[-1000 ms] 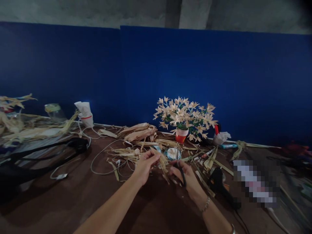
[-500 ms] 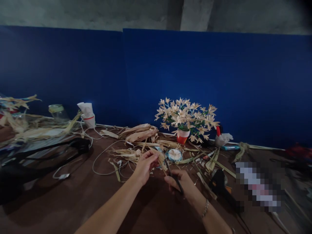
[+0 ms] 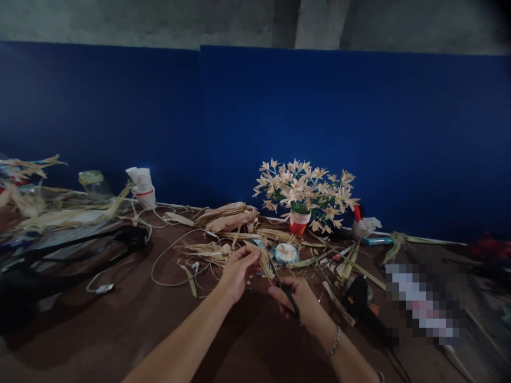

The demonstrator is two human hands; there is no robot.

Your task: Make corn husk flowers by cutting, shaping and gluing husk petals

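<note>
Between thumb and fingers, my left hand point(image 3: 238, 270) pinches a pale piece of dried corn husk point(image 3: 264, 260) over the table. My right hand point(image 3: 297, 299) grips black-handled scissors point(image 3: 289, 299), their blades pointing up and away beside the husk's right edge. Whether the blades touch the husk I cannot tell. Just beyond the hands lies a round white piece with a light blue rim point(image 3: 286, 254). Behind it stands a red and white cup point(image 3: 299, 222) holding a bunch of cream husk flowers point(image 3: 305, 186) with green leaves.
A pile of dried husks point(image 3: 231, 218) lies behind my left hand, with a white cable point(image 3: 154, 266) curving beside it. On the right are a black glue gun point(image 3: 363, 306) and loose husk strips point(image 3: 337, 303). A black strap-like object point(image 3: 131, 238) and a glass jar point(image 3: 96, 183) are at left.
The scissor blades look slightly more apart from the husk's edge. Both hands stay almost in the same place, and the rest of the table looks unchanged.
</note>
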